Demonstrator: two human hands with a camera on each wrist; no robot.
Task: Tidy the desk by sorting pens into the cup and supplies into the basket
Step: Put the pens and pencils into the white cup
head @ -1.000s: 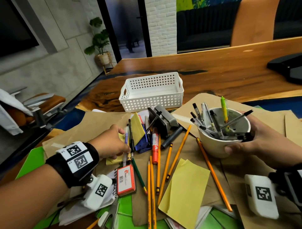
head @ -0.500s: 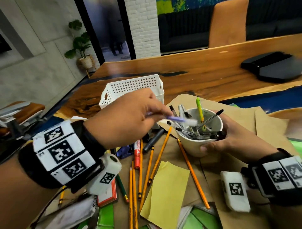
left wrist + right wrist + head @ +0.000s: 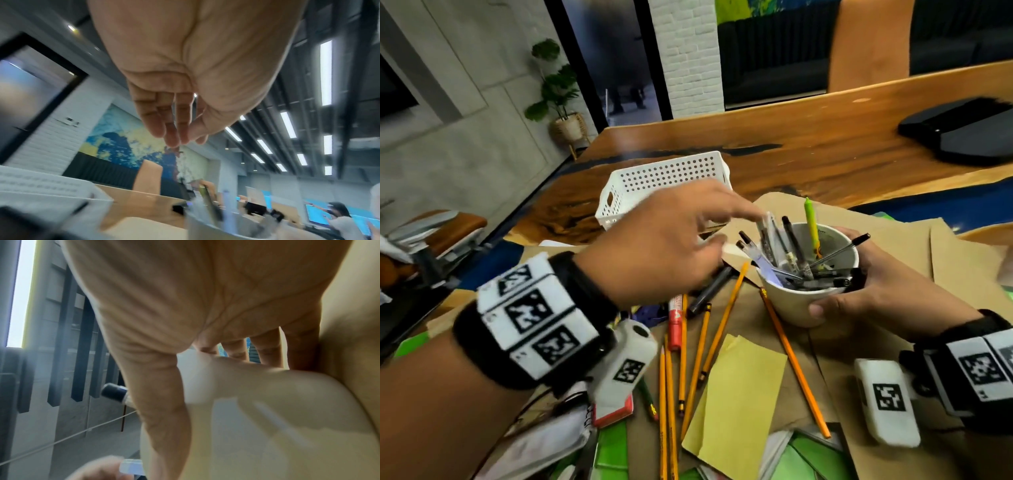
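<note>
Fingers of the left hand (image 3: 667,240) are held loosely extended, empty, beside the cup (image 3: 799,301), which is gripped by the right hand (image 3: 873,291).

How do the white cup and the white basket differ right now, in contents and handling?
The cup is packed with pens; inside the basket nothing shows, though its floor is partly hidden. The right hand grips the cup and tilts it toward the left hand, which hovers open beside its rim; the basket sits level on the desk, untouched. The cup is round with solid walls; the basket is rectangular and perforated. Both are white, open-topped containers.
</note>
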